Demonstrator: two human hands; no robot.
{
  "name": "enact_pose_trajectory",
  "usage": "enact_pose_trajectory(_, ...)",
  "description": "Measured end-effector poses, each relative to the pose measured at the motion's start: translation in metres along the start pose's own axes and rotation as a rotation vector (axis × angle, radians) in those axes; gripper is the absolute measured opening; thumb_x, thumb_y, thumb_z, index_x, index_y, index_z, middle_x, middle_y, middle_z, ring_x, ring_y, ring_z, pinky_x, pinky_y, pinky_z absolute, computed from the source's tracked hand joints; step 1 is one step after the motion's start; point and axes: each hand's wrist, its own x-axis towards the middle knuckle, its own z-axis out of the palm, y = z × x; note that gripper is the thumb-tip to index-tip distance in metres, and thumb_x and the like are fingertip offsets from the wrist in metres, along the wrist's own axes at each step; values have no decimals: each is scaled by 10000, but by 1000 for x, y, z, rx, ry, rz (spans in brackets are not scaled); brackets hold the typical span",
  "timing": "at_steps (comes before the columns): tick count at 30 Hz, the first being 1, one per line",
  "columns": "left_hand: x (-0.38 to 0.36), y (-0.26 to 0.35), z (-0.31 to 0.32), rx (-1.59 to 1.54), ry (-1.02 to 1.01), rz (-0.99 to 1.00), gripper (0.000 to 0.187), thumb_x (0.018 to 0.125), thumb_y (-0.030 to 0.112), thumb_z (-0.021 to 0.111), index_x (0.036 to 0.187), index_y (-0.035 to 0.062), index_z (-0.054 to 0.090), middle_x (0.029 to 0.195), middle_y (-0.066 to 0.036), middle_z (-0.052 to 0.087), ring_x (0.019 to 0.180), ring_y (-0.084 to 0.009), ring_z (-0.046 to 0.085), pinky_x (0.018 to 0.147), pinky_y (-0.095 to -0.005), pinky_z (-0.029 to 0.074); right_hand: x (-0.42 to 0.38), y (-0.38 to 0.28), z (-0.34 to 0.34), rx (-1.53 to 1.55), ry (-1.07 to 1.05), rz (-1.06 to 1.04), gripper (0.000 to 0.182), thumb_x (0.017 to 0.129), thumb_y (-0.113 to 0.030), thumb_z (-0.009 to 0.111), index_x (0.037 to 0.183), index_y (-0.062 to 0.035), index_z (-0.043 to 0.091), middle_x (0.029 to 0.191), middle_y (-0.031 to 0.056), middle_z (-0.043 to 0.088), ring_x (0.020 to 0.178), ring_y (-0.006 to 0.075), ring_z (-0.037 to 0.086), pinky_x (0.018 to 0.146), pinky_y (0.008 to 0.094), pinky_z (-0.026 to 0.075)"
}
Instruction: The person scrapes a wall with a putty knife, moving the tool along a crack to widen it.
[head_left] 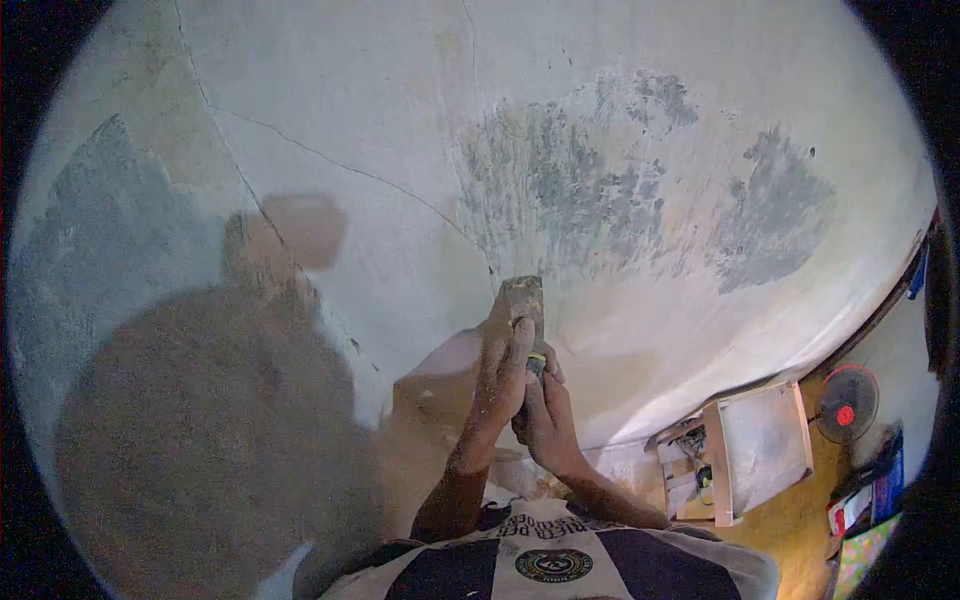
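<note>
Observed from the head view: both hands are raised together against a pale plastered wall (420, 120), working one tool. The left hand (498, 385) lies over the upper part of a scraper (524, 300), its fingers (519, 345) stretched along the tool and pressing it to the wall. The right hand (548, 415) sits just below and touching the left, its fingers closed around the scraper's handle, of which a small yellow band shows between the two hands. The scraper's flat blade stands upright, its top edge flush against the wall just below a patch of bare grey (560, 190) where the pale coat is gone. A second grey patch (775, 215) lies well to the right of it, a third (100, 230) at the far left. A thin crack (350, 170) runs diagonally across the wall and ends near the blade. The person's shadow (200, 430) falls dark across the lower left of the wall.

Below right, on the floor (seen steeply from above), a small wooden cabinet (760, 440) stands close to the wall, with a fan (845, 400) having a red hub just beside it. The person's dark and white patterned shirt (560, 560) fills the bottom edge
</note>
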Motion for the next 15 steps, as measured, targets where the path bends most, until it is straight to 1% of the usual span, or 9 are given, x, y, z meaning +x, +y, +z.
enact_pose_trajectory(1,2,-4,-1,-1,-25,27,381,979,397,450,877,39,534,636,-87,576,582,-217,581,563,-333,477,-1,4,0,-23,13,-26,408,1011,-250,366,1353,-39,297,685,-17,466,487,32,413,419,191,347)
enact_pose_trajectory(3,5,-11,-3,3,-72,79,398,982,404,437,846,41,524,631,-93,574,578,-219,580,558,-334,477,-4,3,-1,2,23,12,428,1011,-248,364,1370,-31,282,686,-16,462,494,35,416,428,190,351)
enact_pose_trajectory(4,6,-7,-3,3,-80,64,392,984,399,433,854,41,525,631,-92,574,578,-216,579,557,-332,476,-3,2,-1,15,27,27,438,1012,-247,363,1379,-27,274,686,-16,460,498,36,418,432,190,354)
enact_pose_trajectory(7,4,-2,-1,-5,-97,10,391,988,397,424,863,43,533,632,-91,575,578,-211,577,558,-326,475,-2,1,0,-51,8,-31,443,1012,-242,358,1376,-2,278,695,-12,468,498,40,423,438,192,355)
enact_pose_trajectory(9,2,-6,-8,11,-109,-26,410,988,411,420,850,45,544,631,-89,574,579,-211,577,559,-324,474,-2,9,0,-74,48,-61,418,1011,-238,358,1337,19,312,686,-7,472,502,43,425,448,198,359)
enact_pose_trajectory(10,0,-8,-7,27,-99,-30,428,986,420,418,827,45,549,631,-87,575,578,-210,578,558,-322,473,-3,12,2,-81,72,-75,407,1011,-235,358,1318,30,329,682,-5,474,504,44,426,453,201,361)
enact_pose_trajectory(13,-1,-4,-1,70,-66,-16,467,980,440,423,763,50,561,640,-82,582,584,-203,581,559,-316,472,-3,6,-2,-140,32,-98,381,1009,-225,356,1284,39,360,654,-2,473,511,50,433,465,208,366)
enact_pose_trajectory(15,-3,3,2,67,-54,-10,475,980,437,434,735,50,560,641,-78,583,591,-195,586,566,-315,475,-3,-1,2,-127,51,-73,376,1007,-218,359,1282,38,363,645,-1,477,515,53,437,468,211,366)
